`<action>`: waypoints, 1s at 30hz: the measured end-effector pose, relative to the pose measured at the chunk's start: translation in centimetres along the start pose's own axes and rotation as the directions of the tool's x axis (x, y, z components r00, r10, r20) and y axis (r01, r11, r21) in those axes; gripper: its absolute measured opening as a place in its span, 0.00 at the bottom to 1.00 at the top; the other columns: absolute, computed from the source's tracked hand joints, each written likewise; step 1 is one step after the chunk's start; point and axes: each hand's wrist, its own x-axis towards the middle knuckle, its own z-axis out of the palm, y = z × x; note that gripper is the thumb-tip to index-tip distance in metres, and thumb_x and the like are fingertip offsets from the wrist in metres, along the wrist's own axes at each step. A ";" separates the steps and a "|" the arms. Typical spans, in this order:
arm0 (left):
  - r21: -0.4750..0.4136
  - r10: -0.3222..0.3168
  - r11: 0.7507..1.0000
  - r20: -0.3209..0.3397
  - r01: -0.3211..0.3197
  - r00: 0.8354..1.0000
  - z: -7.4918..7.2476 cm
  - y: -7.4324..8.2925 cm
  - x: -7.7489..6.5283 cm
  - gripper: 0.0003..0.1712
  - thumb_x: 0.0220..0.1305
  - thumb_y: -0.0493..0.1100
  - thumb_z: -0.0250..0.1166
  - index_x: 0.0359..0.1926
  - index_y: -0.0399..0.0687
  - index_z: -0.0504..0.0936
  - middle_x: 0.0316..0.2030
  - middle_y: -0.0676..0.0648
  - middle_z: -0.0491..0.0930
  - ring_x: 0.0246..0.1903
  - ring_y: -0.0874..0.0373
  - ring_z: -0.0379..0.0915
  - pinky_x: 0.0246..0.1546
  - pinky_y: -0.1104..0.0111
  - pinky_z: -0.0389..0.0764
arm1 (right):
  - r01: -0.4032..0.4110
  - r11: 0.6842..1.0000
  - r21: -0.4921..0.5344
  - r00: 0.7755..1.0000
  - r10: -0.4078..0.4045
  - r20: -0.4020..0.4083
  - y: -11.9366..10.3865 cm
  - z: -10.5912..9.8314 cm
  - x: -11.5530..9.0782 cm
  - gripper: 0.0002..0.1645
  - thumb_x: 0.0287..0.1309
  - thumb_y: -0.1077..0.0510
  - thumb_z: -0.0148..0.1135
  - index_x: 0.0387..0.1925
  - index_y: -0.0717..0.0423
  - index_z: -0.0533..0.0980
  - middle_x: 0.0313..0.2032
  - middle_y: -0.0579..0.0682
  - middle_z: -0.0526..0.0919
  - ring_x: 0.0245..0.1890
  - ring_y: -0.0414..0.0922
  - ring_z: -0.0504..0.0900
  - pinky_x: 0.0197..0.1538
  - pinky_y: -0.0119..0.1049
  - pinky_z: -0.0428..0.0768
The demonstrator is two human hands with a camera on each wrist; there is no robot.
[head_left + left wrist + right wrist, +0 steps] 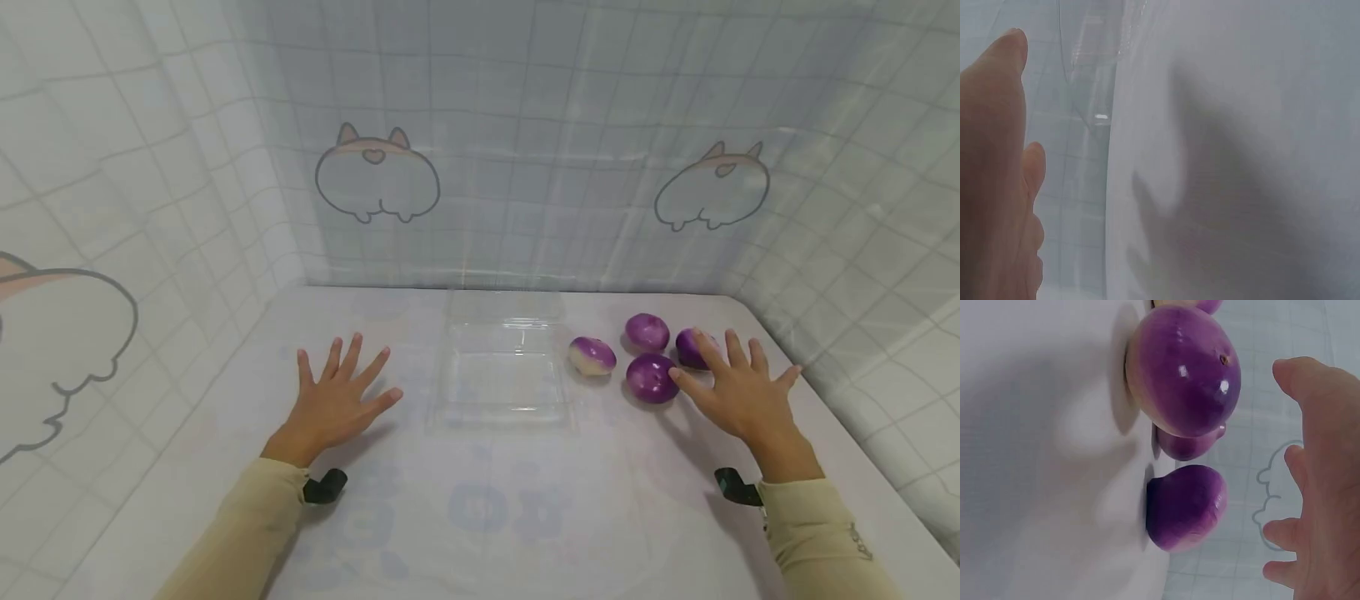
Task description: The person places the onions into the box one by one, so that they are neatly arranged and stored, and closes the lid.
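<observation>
My left hand [332, 410] hovers over the white table with its fingers spread, left of a clear plastic box [504, 379]. Nothing is in it, and its shadow falls on the cloth in the left wrist view. On the right, my right hand [746, 396] is also spread and holds nothing. It hangs beside several purple-and-white turnips, its thumb overlapping the edge of the nearest turnip [651, 378] in the head view. Its index finger partly covers another turnip [692, 348]. Behind sits a third turnip [647, 332], and a paler turnip [592, 357] lies nearest the box.
The transparent box's hinged lid [504, 307] lies back toward the rear wall. Curtains with a grid print and cartoon animals enclose the table [420, 517] on the left, back and right. Dark wrist-worn devices show at both sleeves.
</observation>
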 end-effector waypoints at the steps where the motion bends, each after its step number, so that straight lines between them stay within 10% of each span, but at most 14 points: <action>1: 0.001 0.003 1.000 -0.001 -0.003 1.000 0.1 0.1 0.0 0.48 0.67 0.80 0.37 0.80 0.63 0.49 0.79 0.37 0.35 0.75 0.33 0.27 0.60 0.32 0.12 | 0.002 1.000 0.001 1.000 -0.002 -0.004 0.0 0.1 -0.1 0.51 0.66 0.23 0.40 0.80 0.43 0.46 0.74 0.75 0.45 0.71 0.78 0.38 0.50 0.86 0.22; 23: -0.045 0.072 0.996 -0.021 -0.073 0.997 1.2 1.5 -0.6 0.46 0.68 0.78 0.40 0.80 0.64 0.51 0.79 0.40 0.38 0.76 0.37 0.27 0.63 0.32 0.16 | 0.044 0.999 0.029 0.986 -0.039 -0.163 -1.9 1.7 -1.3 0.47 0.66 0.29 0.50 0.76 0.52 0.59 0.71 0.69 0.57 0.69 0.72 0.52 0.60 0.83 0.38; 30: -0.062 0.062 0.996 -0.070 -0.067 0.996 1.5 2.1 -0.7 0.46 0.69 0.77 0.42 0.79 0.61 0.57 0.77 0.39 0.51 0.76 0.39 0.39 0.66 0.30 0.28 | 0.076 0.992 0.100 0.970 -0.051 -0.236 -2.3 2.3 -1.6 0.40 0.65 0.37 0.56 0.69 0.58 0.67 0.64 0.71 0.67 0.60 0.73 0.65 0.55 0.75 0.63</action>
